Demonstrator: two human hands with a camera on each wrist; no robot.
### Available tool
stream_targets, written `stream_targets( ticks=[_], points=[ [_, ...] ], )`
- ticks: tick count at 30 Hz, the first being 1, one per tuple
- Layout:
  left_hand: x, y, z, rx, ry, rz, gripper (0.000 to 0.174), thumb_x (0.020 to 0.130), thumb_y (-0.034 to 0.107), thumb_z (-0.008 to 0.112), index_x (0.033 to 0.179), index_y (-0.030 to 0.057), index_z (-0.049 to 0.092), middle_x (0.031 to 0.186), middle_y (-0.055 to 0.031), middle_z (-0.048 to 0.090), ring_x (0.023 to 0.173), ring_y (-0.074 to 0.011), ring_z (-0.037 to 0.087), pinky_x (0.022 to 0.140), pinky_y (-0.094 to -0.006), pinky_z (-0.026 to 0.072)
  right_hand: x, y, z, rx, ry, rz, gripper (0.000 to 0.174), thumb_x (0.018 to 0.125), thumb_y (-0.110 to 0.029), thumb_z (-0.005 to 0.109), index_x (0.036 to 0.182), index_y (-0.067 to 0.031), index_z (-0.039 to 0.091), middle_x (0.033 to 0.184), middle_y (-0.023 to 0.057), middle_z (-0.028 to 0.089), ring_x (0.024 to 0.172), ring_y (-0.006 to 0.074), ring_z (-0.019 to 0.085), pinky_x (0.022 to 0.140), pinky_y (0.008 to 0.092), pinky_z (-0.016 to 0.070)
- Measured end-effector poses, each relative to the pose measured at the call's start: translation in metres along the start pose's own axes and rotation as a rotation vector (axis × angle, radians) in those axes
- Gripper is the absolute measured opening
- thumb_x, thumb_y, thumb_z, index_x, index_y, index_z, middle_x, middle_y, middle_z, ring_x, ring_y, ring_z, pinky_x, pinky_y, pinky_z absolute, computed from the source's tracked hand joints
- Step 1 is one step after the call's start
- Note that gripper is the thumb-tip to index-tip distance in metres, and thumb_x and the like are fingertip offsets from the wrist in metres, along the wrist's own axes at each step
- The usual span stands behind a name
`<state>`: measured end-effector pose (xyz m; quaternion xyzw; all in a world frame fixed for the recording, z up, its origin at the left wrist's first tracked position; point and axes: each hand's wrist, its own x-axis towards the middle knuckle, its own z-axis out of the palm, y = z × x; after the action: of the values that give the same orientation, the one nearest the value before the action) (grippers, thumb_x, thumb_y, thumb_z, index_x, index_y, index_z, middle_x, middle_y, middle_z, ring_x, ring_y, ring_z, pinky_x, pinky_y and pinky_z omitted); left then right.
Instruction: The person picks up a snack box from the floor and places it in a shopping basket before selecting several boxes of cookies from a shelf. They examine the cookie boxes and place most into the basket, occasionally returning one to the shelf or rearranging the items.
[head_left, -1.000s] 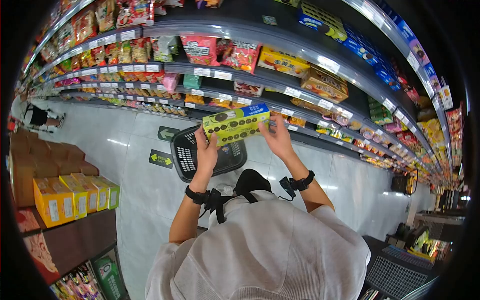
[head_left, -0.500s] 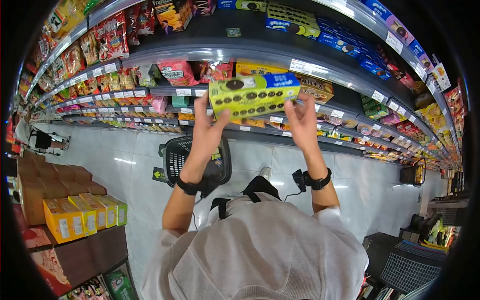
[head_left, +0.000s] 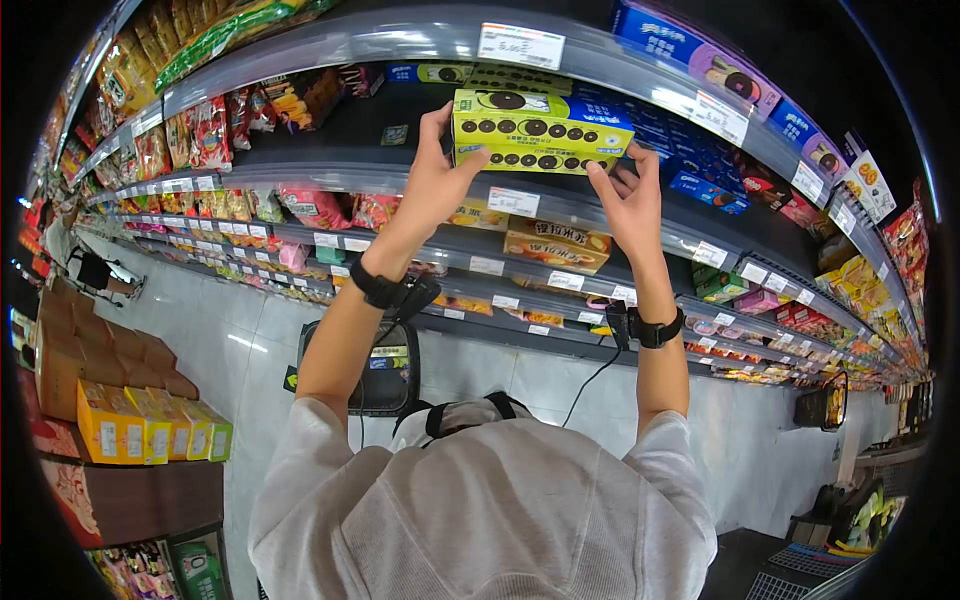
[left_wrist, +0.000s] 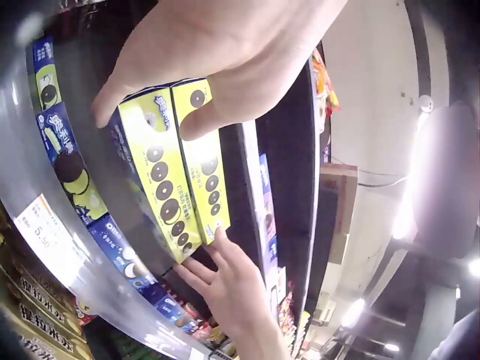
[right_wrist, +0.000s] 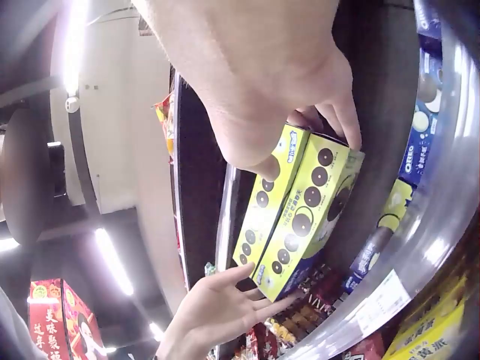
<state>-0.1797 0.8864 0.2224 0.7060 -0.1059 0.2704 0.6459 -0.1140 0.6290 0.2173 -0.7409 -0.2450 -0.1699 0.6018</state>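
Two yellow-green Oreo cookie boxes (head_left: 540, 128), printed with rows of dark cookies, are stacked together between my hands at a shelf opening. My left hand (head_left: 440, 185) grips their left end, thumb across the lower box's front. At the opposite end, my right hand (head_left: 632, 200) holds them with its thumb near the lower corner. The left wrist view shows a dark seam between the boxes (left_wrist: 161, 180), with the right hand (left_wrist: 236, 289) at the far end. From the right wrist, the boxes (right_wrist: 300, 214) slant, and the left hand (right_wrist: 217, 307) supports the far end.
Blue Oreo boxes (head_left: 690, 150) stand on the shelf right of the held boxes. A price-tagged shelf edge (head_left: 400, 182) runs below, another (head_left: 420, 40) above. A black basket (head_left: 385, 408) with packages inside sits on the floor; yellow cartons (head_left: 120, 420) are stacked at left.
Both hands have raised the cookie boxes from above the basket, up and forward to the shelf level with the Oreo boxes. The view has shifted closer to the shelves.
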Motion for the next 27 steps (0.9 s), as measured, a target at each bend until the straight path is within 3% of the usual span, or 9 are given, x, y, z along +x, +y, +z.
stream_targets(
  ticks=[4, 7, 11, 14, 16, 18, 22, 25, 27],
  points=[
    [0.034, -0.05, 0.028, 0.156, 0.031, -0.025, 0.062, 0.091, 0.0, 0.07, 0.14, 0.0001, 0.033, 0.132, -0.0199, 0.051, 0.121, -0.0226, 0.055, 0.103, -0.0339, 0.0486, 0.022, 0.036, -0.023, 0.011, -0.001, 0.018, 0.063, 0.091, -0.028, 0.078, 0.128, 0.0077, 0.042, 0.125, 0.028, 0.062, 0.117, 0.034, 0.065, 0.099, 0.0421, 0.0543],
    [0.051, -0.06, 0.054, -0.004, -0.023, -0.105, 0.066, 0.089, 0.003, 0.074, 0.14, -0.0024, 0.032, 0.126, -0.0182, 0.056, 0.12, -0.0228, 0.055, 0.101, -0.033, 0.0488, 0.033, 0.062, -0.038, -0.029, 0.03, 0.001, 0.062, 0.091, -0.029, 0.078, 0.127, 0.0074, 0.043, 0.121, 0.0275, 0.064, 0.115, 0.0334, 0.066, 0.097, 0.0409, 0.0548],
    [0.06, -0.06, 0.092, 0.081, -0.148, -0.134, 0.075, 0.088, 0.012, 0.077, 0.142, -0.0047, 0.028, 0.128, -0.0179, 0.056, 0.122, -0.0229, 0.055, 0.105, -0.0331, 0.0443, 0.035, 0.092, -0.064, -0.234, 0.08, 0.059, 0.058, 0.089, -0.027, 0.079, 0.125, 0.0062, 0.046, 0.109, 0.0249, 0.069, 0.108, 0.0297, 0.069, 0.088, 0.0376, 0.0553],
    [0.062, -0.069, 0.121, 0.13, -0.251, -0.089, 0.082, 0.09, 0.014, 0.076, 0.147, -0.0039, 0.02, 0.129, -0.0197, 0.058, 0.123, -0.024, 0.057, 0.106, -0.0337, 0.0443, 0.03, 0.13, -0.084, -0.249, 0.169, 0.089, 0.056, 0.088, -0.027, 0.078, 0.123, 0.0047, 0.047, 0.104, 0.0245, 0.07, 0.099, 0.0324, 0.07, 0.083, 0.0392, 0.0537],
    [0.063, -0.074, 0.132, 0.155, -0.281, -0.127, 0.082, 0.09, 0.014, 0.075, 0.148, -0.003, 0.02, 0.13, -0.0204, 0.058, 0.123, -0.0241, 0.057, 0.106, -0.0336, 0.0444, 0.026, 0.13, -0.093, -0.332, 0.224, 0.064, 0.054, 0.089, -0.028, 0.077, 0.121, 0.0038, 0.048, 0.106, 0.0252, 0.068, 0.096, 0.0382, 0.069, 0.084, 0.0422, 0.0521],
    [0.062, -0.084, 0.136, 0.073, -0.325, -0.208, 0.084, 0.087, 0.019, 0.078, 0.146, -0.0049, 0.024, 0.129, -0.0263, 0.06, 0.123, -0.032, 0.059, 0.107, -0.0367, 0.0425, 0.023, 0.119, -0.104, -0.388, 0.221, 0.075, 0.054, 0.089, -0.028, 0.077, 0.121, 0.0037, 0.048, 0.107, 0.0254, 0.067, 0.097, 0.0389, 0.068, 0.085, 0.0425, 0.0519],
    [0.067, -0.1, 0.133, 0.131, -0.354, -0.185, 0.082, 0.087, 0.02, 0.077, 0.147, -0.0039, 0.027, 0.128, -0.0258, 0.062, 0.125, -0.0315, 0.059, 0.106, -0.0366, 0.0432, 0.02, 0.108, -0.11, -0.519, 0.217, 0.057, 0.055, 0.088, -0.029, 0.078, 0.121, 0.0036, 0.049, 0.109, 0.025, 0.066, 0.1, 0.0401, 0.067, 0.086, 0.0427, 0.0517],
    [0.071, -0.097, 0.121, -0.056, -0.301, -0.101, 0.074, 0.086, 0.019, 0.078, 0.144, -0.0043, 0.037, 0.13, -0.023, 0.062, 0.124, -0.0295, 0.059, 0.105, -0.0374, 0.044, 0.02, 0.093, -0.1, -0.495, 0.221, -0.011, 0.057, 0.089, -0.029, 0.078, 0.124, 0.0043, 0.049, 0.112, 0.0238, 0.066, 0.101, 0.0379, 0.067, 0.088, 0.0425, 0.0514],
    [0.068, -0.1, 0.092, -0.065, -0.254, -0.063, 0.063, 0.089, 0.003, 0.074, 0.141, -0.0053, 0.039, 0.131, -0.0167, 0.059, 0.124, -0.0234, 0.057, 0.103, -0.0322, 0.0485, 0.022, 0.07, -0.075, -0.451, 0.243, -0.105, 0.063, 0.089, -0.028, 0.078, 0.133, 0.0056, 0.048, 0.119, 0.0228, 0.063, 0.11, 0.0328, 0.063, 0.094, 0.0412, 0.0498]
  ],
)
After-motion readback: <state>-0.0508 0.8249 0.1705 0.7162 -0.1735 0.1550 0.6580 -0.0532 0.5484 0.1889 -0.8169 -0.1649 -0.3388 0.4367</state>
